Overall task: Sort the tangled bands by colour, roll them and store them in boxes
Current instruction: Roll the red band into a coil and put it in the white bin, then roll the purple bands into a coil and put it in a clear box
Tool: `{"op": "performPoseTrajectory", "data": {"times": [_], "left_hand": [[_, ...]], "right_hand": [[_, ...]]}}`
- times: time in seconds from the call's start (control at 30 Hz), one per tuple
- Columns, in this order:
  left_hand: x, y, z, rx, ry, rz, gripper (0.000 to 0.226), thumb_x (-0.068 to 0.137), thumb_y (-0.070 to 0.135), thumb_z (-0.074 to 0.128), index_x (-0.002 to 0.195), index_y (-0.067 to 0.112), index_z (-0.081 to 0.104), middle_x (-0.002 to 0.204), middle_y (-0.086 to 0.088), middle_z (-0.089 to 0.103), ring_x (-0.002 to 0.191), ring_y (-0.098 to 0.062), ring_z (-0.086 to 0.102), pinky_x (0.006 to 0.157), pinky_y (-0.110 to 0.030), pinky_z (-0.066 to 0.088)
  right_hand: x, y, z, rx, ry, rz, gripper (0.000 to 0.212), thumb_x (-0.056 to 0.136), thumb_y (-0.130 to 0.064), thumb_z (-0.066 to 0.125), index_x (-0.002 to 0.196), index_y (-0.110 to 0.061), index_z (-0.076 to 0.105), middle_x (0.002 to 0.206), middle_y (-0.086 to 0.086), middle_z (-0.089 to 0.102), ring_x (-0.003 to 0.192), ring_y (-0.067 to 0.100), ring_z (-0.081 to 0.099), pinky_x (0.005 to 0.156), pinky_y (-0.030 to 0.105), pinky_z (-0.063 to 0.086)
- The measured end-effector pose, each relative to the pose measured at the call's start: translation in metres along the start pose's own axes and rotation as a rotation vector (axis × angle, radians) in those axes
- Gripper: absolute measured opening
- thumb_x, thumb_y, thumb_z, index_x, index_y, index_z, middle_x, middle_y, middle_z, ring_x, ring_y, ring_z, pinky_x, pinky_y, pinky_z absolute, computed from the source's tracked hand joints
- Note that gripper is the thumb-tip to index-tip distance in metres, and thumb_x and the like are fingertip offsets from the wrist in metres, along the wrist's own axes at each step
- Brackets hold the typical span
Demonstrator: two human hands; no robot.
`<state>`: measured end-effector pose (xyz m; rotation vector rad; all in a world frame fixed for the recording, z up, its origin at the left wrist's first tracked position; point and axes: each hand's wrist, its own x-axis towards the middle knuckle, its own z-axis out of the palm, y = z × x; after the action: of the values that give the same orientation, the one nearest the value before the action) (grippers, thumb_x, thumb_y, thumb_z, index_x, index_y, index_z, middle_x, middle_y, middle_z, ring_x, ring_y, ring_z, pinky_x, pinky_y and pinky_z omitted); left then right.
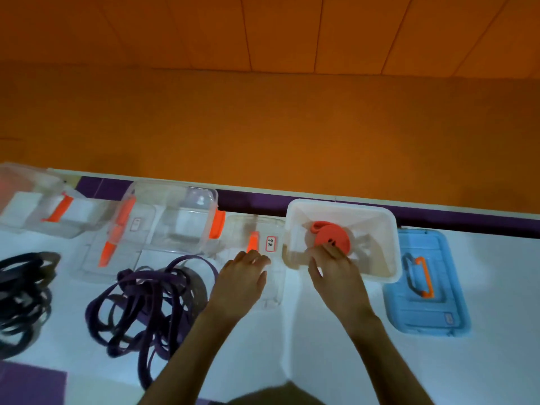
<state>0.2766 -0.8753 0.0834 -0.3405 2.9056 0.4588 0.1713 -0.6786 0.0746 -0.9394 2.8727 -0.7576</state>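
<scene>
**Orange roll in box: hazards and position**

Hazards. On the bench (321,340), the purple tangle (152,293) lies just beside the left forearm. We judge that a careless sweep of that arm could drag its loops into the black tangle (23,290) at far left. The box (391,247) is open and looks light. The right hand (336,267) leans over its near wall, so pressure there could tip it or slide it toward the blue lid (429,287). The clear lid (271,290) under the left hand (242,276) could skid on the smooth bench. The orange roll (327,233) is the main concern. A loose end shows at its top and nothing binds it, so we expect it to spring open once the fingers lift away.

Position. The roll sits inside the box, left of centre. The right hand reaches over the near wall, fingers extended and touching the roll's near edge, thumb splayed outside the wall; it grasps nothing. The left hand rests flat and relaxed on the clear lid, apart from the roll.
</scene>
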Motion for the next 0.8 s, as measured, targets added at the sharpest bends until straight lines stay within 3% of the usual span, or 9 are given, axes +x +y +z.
{"op": "performPoseTrajectory", "data": {"times": [0.13, 0.2, 0.3, 0.4, 0.5, 0.6, 0.7, 0.8], "left_hand": [[-0.053, -0.065, -0.001, 0.063, -0.021, -0.072, 0.032, 0.108, 0.022, 0.047, 0.135, 0.021, 0.063, 0.136, 0.001, 0.062, 0.124, -0.021, 0.059, 0.098, -0.037, 0.052], [-0.077, -0.099, -0.001, 0.052, -0.035, -0.099, 0.031, 0.106, 0.024, 0.047, 0.132, 0.022, 0.064, 0.134, 0.001, 0.063, 0.122, -0.021, 0.059, 0.097, -0.037, 0.052], [-0.112, -0.155, -0.003, -0.036, -0.034, -0.163, 0.029, 0.105, 0.023, 0.050, 0.129, 0.022, 0.066, 0.131, 0.002, 0.065, 0.120, -0.020, 0.060, 0.096, -0.036, 0.052], [-0.142, -0.206, 0.003, -0.124, -0.015, -0.254, 0.031, 0.104, 0.021, 0.053, 0.133, 0.020, 0.066, 0.131, 0.001, 0.067, 0.121, -0.022, 0.062, 0.099, -0.036, 0.053], [-0.164, -0.244, 0.016, -0.184, -0.088, -0.353, 0.027, 0.104, 0.026, 0.054, 0.130, 0.019, 0.061, 0.130, -0.003, 0.066, 0.117, -0.025, 0.064, 0.097, -0.041, 0.057], [-0.175, -0.258, 0.037, -0.268, -0.264, -0.409, 0.049, 0.102, 0.040, 0.061, 0.144, 0.018, 0.049, 0.141, -0.007, 0.059, 0.129, -0.031, 0.059, 0.105, -0.047, 0.053], [-0.184, -0.262, 0.057, -0.435, -0.350, -0.411, 0.070, 0.099, 0.043, 0.067, 0.156, 0.017, 0.035, 0.146, -0.009, 0.057, 0.133, -0.033, 0.059, 0.111, -0.050, 0.049], [-0.189, -0.263, 0.073, -0.444, -0.273, -0.365, 0.055, 0.100, 0.037, 0.065, 0.147, 0.018, 0.043, 0.129, -0.006, 0.069, 0.119, -0.029, 0.068, 0.105, -0.047, 0.053]], "right_hand": [[-0.024, -0.064, 0.028, 0.052, -0.041, -0.034, 0.017, 0.090, -0.003, 0.074, 0.103, -0.014, 0.077, 0.102, 0.001, 0.073, 0.091, 0.025, 0.071, 0.078, 0.036, 0.060], [-0.039, -0.093, 0.053, 0.051, -0.141, -0.032, 0.016, 0.095, -0.008, 0.070, 0.107, -0.016, 0.076, 0.107, -0.001, 0.072, 0.097, 0.023, 0.070, 0.083, 0.037, 0.060], [-0.064, -0.134, 0.100, 0.045, -0.337, 0.004, 0.021, 0.104, -0.020, 0.057, 0.119, -0.023, 0.072, 0.120, -0.006, 0.069, 0.109, 0.016, 0.067, 0.090, 0.028, 0.052], [-0.083, -0.170, 0.147, 0.077, -0.531, 0.126, 0.025, 0.107, -0.032, 0.053, 0.128, -0.027, 0.066, 0.126, -0.007, 0.067, 0.114, 0.013, 0.065, 0.092, 0.023, 0.046], [-0.096, -0.203, 0.186, 0.278, -0.708, 0.377, 0.029, 0.100, -0.043, 0.067, 0.119, -0.023, 0.061, 0.116, -0.004, 0.067, 0.103, 0.013, 0.065, 0.080, 0.018, 0.047], [-0.106, -0.221, 0.215, 0.366, -0.847, 0.506, 0.038, 0.092, -0.040, 0.078, 0.118, -0.018, 0.060, 0.111, -0.002, 0.068, 0.102, 0.018, 0.066, 0.077, 0.025, 0.048], [-0.114, -0.233, 0.234, 0.289, -0.767, 0.502, 0.027, 0.094, -0.026, 0.075, 0.113, -0.009, 0.068, 0.106, 0.004, 0.069, 0.101, 0.025, 0.069, 0.087, 0.035, 0.052], [-0.113, -0.236, 0.229, 0.421, -0.615, 0.601, 0.013, 0.099, -0.022, 0.071, 0.110, -0.016, 0.067, 0.102, 0.001, 0.071, 0.095, 0.021, 0.072, 0.082, 0.036, 0.064]]}}
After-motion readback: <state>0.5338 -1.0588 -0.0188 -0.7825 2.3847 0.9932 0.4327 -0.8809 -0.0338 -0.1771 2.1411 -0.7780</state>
